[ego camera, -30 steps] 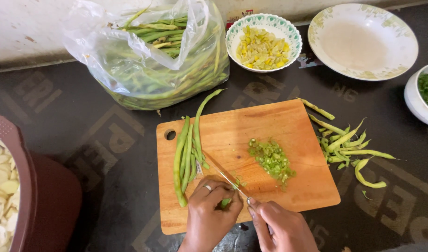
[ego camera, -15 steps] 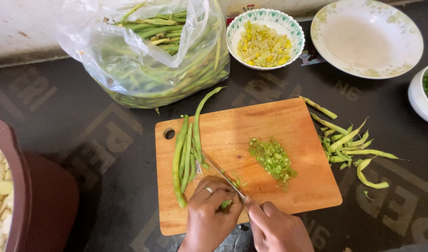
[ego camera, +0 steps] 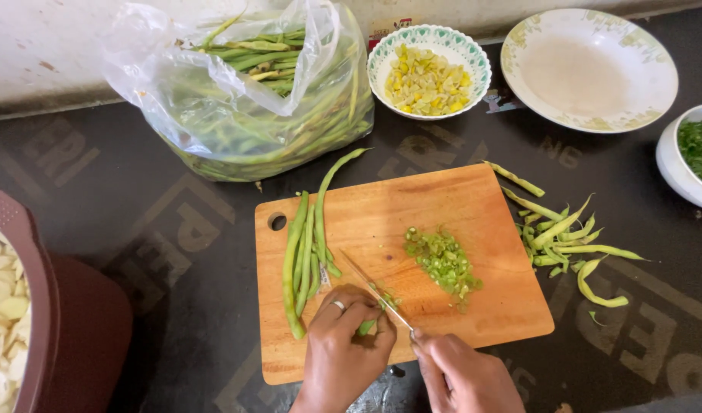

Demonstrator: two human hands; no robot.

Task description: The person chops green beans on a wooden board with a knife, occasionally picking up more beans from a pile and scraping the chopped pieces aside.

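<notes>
The left hand [ego camera: 342,344] is curling shut over a small bunch of green beans [ego camera: 368,325] at the near edge of the wooden cutting board [ego camera: 443,199], fingertips pinning them flat. The right hand [ego camera: 466,375] is closing around the handle of a knife [ego camera: 374,291], whose thin blade is slanting across the board just beside the left fingertips.

The beans are looking light, slim and fairly stiff, likely to snap rather than bend, and smooth enough to roll, so they are probably best held bunched together, close behind the cutting line with the fingertips tucked back. A heap of chopped bean pieces [ego camera: 443,260] is lying near the board's middle; these are tiny and loose and would scatter if pushed. Several whole beans [ego camera: 305,252] are resting along the board's left side, 1 reaching past its far edge.

Trimmed ends [ego camera: 565,237] are sitting just off the board's right edge, and a plastic bag of beans [ego camera: 251,99] beyond its far-left corner.

The knife handle is hidden inside the right hand, the pinned beans are mostly covered by the left, and both wrists are cut off by the frame.
</notes>
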